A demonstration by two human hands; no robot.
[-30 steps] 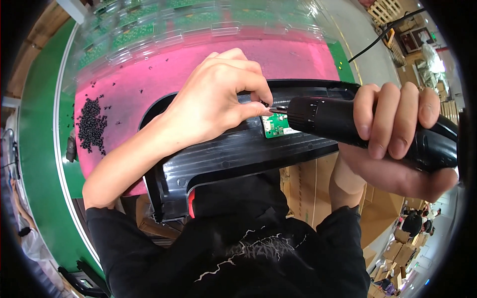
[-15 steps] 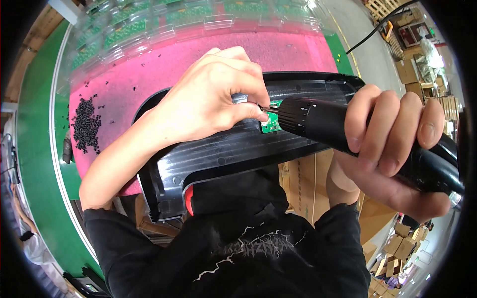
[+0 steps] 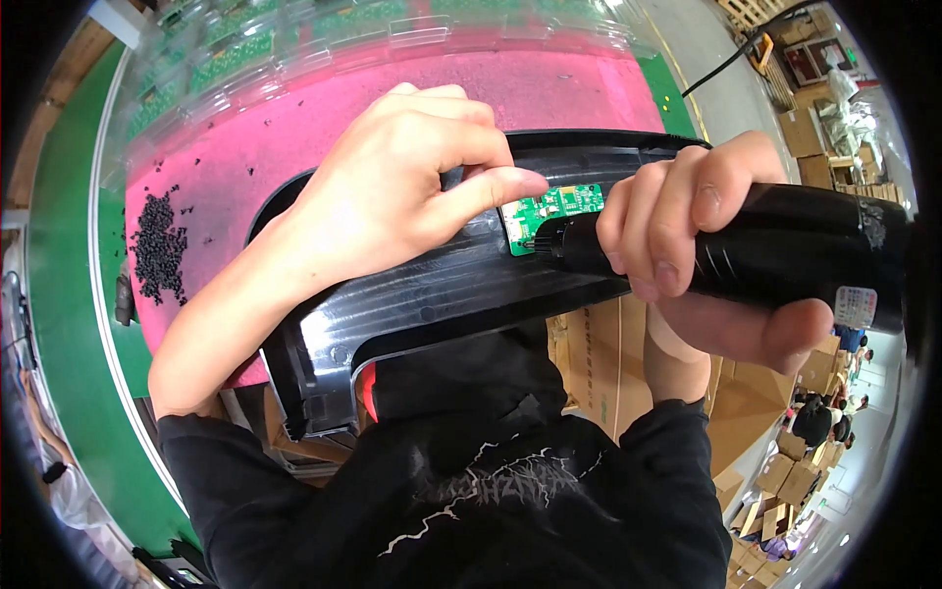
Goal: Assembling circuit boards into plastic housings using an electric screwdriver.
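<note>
My right hand [image 3: 677, 226] is wrapped round a black electric screwdriver [image 3: 785, 240], which lies nearly level with its tip pointing left. That tip meets the near left corner of a small green circuit board [image 3: 567, 201]. The board sits inside a long, curved black plastic housing [image 3: 442, 285], which spans the mat's near edge above my lap. My left hand [image 3: 402, 177] hovers over the housing with curled fingers, its thumb stretched to the board's far left edge. Whatever those fingers hold, if anything, is hidden.
A heap of small black screws [image 3: 159, 245] lies on the pink mat [image 3: 275, 137] at the left, some scattered. Clear plastic trays [image 3: 334, 44] with green boards line the far side. The green tabletop [image 3: 74, 245] shows at the left; a cardboard box [image 3: 608, 368] stands below the housing.
The screwdriver's tip has shifted toward me to the board's near left corner, and its body has turned in my right hand. My left fingers have drawn back from the tip, uncovering more board.
</note>
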